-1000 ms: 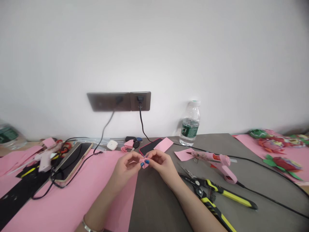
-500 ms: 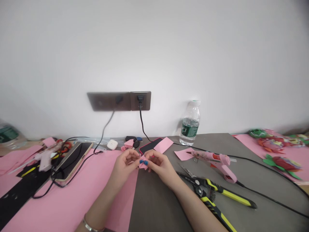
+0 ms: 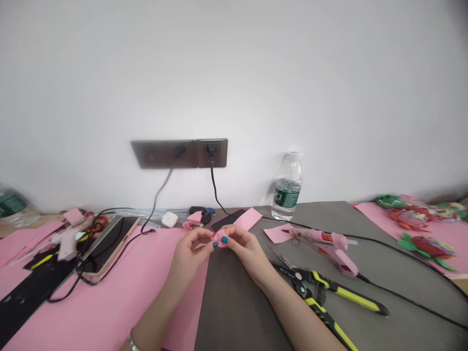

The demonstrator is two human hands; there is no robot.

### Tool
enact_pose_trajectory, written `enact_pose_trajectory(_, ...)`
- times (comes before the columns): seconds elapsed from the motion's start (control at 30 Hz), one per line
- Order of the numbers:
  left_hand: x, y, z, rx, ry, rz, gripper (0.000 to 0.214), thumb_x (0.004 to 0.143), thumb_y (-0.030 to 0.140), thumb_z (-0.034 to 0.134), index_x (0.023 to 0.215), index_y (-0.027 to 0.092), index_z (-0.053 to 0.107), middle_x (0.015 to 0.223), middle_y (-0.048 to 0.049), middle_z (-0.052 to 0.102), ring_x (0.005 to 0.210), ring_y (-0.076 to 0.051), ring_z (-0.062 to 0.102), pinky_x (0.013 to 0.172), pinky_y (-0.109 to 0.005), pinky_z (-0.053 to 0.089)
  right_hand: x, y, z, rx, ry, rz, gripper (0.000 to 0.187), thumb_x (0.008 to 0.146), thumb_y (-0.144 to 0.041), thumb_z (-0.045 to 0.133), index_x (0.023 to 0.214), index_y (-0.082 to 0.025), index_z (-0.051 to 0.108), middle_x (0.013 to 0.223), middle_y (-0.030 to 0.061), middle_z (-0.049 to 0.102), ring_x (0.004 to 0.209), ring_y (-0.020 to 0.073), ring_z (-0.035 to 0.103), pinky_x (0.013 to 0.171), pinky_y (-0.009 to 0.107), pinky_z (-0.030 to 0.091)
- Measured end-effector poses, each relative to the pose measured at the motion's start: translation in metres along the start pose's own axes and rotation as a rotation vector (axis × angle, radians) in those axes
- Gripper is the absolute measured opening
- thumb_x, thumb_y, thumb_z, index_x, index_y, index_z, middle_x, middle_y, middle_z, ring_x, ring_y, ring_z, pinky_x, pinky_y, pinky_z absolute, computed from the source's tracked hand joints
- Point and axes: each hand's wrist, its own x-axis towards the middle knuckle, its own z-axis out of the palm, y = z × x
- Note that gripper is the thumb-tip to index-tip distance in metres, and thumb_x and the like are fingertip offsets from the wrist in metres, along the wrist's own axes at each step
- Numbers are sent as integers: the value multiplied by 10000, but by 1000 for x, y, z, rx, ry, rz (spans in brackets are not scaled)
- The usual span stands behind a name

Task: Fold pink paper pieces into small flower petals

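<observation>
At far left, a water bottle (image 3: 12, 204) is cut by the frame's edge, its green label blurred beyond reading. Next to it, a pale pink glue gun (image 3: 67, 246) lies among paper scraps and tangled cable, its outline partly lost in the clutter. A phone (image 3: 109, 248), its screen dark and crossed by black cable, rests beside the large pink sheet (image 3: 124, 302), which runs out of view below. A silvery bracelet (image 3: 133, 341) is cropped at the lower edge. The white case (image 3: 169, 220) bears no mark that can be made out. At centre, the left hand (image 3: 188, 256) has thumb and fingers pinched together on a small folded pink paper (image 3: 220, 238), held above the table; its form is largely concealed by blue-nailed fingertips. The right hand (image 3: 248, 251) grips the same piece from the other side, thumb against fingers. Behind, a red-edged phone (image 3: 224, 221) is partly covered by a pink slip (image 3: 249, 218). The upright bottle (image 3: 287, 190) carries a green label with an illegible white mark. Pliers (image 3: 299, 276) show pale lettering too small to read; one yellow-and-black handle leaves the frame. Beyond a second glue gun (image 3: 329, 240), paper flowers (image 3: 431, 246) appear blurred at far right.
</observation>
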Motion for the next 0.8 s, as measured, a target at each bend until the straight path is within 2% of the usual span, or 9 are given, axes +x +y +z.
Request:
enact_pose_trajectory(0.13, -2, 1, 2, -25, 71, 23, 253, 705, 284, 752, 919, 197, 649, 799, -20, 696, 821, -189, 689, 758, -310, 570, 0, 1, 0, -3, -2, 11, 288, 753, -462, 766, 752, -196, 656, 844, 26, 635, 798, 179, 580, 775, 305, 465)
enact_pose_trajectory(0.27, -2, 1, 3, -15, 102, 14, 227, 691, 269, 758, 861, 195, 627, 763, 3, 664, 805, -171, 679, 755, -288, 559, -1, 0, 2, 14, -19, 46, 296, 741, -457, 777, 754, -190, 651, 800, 12, 626, 746, 160, 563, 701, 275, 447)
enact_pose_trajectory(0.43, 0, 0, 0, -88, 71, -20, 249, 671, 265, 792, 809, 191, 598, 763, 12, 664, 758, -135, 651, 715, -239, 527, -1, -1, 1, 7, -43, 50, 300, 709, -439, 806, 728, -193, 635, 894, 20, 639, 827, 170, 600, 778, 296, 470)
enact_pose_trajectory(0.53, 2, -1, -3, -155, 18, -59, 308, 677, 282, 804, 895, 193, 606, 774, 2, 700, 769, -138, 659, 744, -251, 522, -1, -1, -1, -5, -77, 44, 319, 698, -430, 819, 703, -193, 605, 920, 32, 665, 864, 186, 623, 812, 322, 472)
enact_pose_trajectory(0.7, 4, 0, -7, -190, 4, -123, 371, 703, 350, 789, 986, 186, 614, 835, -36, 748, 790, -164, 681, 713, -264, 526, -1, 0, -2, 20, -84, 85, 333, 699, -431, 822, 705, -195, 587, 749, -3, 652, 723, 158, 609, 700, 289, 461)
enact_pose_trajectory(0.8, 4, 2, -8, -183, 7, -119, 377, 692, 333, 800, 981, 190, 606, 815, -32, 760, 777, -159, 683, 720, -257, 522, -1, 0, -2, 64, -91, 117, 326, 690, -408, 836, 799, -198, 611, 727, -16, 649, 668, 141, 609, 643, 266, 451)
